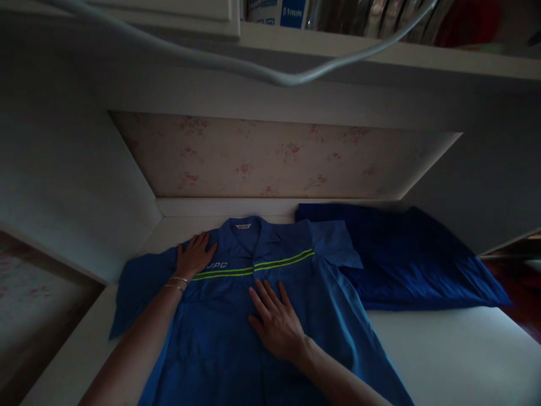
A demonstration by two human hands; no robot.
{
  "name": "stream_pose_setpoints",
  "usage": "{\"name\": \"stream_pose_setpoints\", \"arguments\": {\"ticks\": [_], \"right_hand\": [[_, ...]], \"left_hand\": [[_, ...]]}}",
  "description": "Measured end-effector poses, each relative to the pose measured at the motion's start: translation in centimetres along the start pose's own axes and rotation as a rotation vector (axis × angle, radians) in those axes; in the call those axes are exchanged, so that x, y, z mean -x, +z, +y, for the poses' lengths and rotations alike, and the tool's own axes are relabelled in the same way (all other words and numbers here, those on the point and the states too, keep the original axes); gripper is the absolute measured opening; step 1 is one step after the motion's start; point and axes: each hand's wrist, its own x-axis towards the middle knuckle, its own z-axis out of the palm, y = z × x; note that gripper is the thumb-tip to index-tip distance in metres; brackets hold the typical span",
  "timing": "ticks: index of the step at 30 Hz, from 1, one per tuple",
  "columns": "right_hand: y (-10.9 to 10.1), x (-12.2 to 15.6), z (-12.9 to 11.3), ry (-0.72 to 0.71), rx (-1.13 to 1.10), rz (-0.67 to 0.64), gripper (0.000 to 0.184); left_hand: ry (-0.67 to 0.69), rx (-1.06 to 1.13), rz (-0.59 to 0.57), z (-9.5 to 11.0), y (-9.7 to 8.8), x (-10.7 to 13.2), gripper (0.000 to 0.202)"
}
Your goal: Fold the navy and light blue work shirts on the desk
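A blue short-sleeved work shirt (220, 321) lies spread out, front up, on the white desk surface (443, 349), its collar toward the back wall. Two yellow-green stripes cross its chest, and white letters show partly above them. My left hand (195, 254), with thin bracelets at the wrist, rests flat on the shirt near the left shoulder and covers some of the lettering. Below the stripes, my right hand (276, 321) lies on the shirt front with its fingers spread. Neither hand grips the cloth. The shirt's lower hem is out of view.
Folded dark blue cloth (406, 259) lies at the back right, partly under the right sleeve. A shelf (380, 53) holding boxes and other items runs overhead, with a white cable (287, 79) hanging before it. Side panels and floral wallpaper (270, 158) enclose the desk.
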Motion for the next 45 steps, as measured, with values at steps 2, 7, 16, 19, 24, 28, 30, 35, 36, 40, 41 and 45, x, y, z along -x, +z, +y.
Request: {"name": "stream_pose_setpoints", "arguments": {"ticks": [2,7,16,19,24,28,30,35,36,40,41,45], "right_hand": [[-0.1,-0.2,0.0,0.005,-0.052,-0.028,0.059],[-2.2,-5.2,2.4,0.223,-0.164,0.124,0.048],[-1.5,-21.4,3.5,0.11,-0.006,0.184,0.052],[0.5,-24.6,2.0,0.052,0.008,0.121,0.054],[3.0,-26.8,2.4,0.09,-0.001,-0.018,0.062],[3.3,-27.0,3.0,0.109,-0.022,-0.081,0.068],[2.7,-27.0,3.2,0.099,-0.043,-0.118,0.069],[0.3,-26.0,5.7,0.216,0.054,0.175,0.063],[0.0,-25.5,6.4,0.279,0.104,0.257,0.063],[0.4,-24.0,8.9,0.449,0.173,0.274,0.071],[0.9,-23.8,9.2,0.453,0.166,0.235,0.073],[2.5,-24.0,9.3,0.449,0.142,0.141,0.078]], "left_hand": [[0.003,-0.005,0.005,0.2,0.0,0.1,0.073],[0.014,-0.032,0.025,0.5,0.1,0.5,0.07],[0.01,-0.102,0.064,1.2,-0.3,0.9,0.067],[0.009,-0.122,0.071,1.2,-0.3,0.8,0.067],[0.012,-0.145,0.096,1.0,-0.1,0.6,0.065],[0.011,-0.149,0.076,1.0,-0.1,0.5,0.065],[-0.001,-0.148,0.069,1.1,-0.2,0.5,0.064],[-0.008,-0.131,0.065,1.1,-0.3,0.5,0.064],[-0.006,-0.127,0.065,1.1,-0.2,0.5,0.065],[0.0,-0.129,0.078,1.1,-0.1,0.5,0.066],[0.0,-0.13,0.081,1.1,-0.1,0.4,0.066],[-0.007,-0.138,0.072,1.1,-0.1,0.4,0.066]]}}
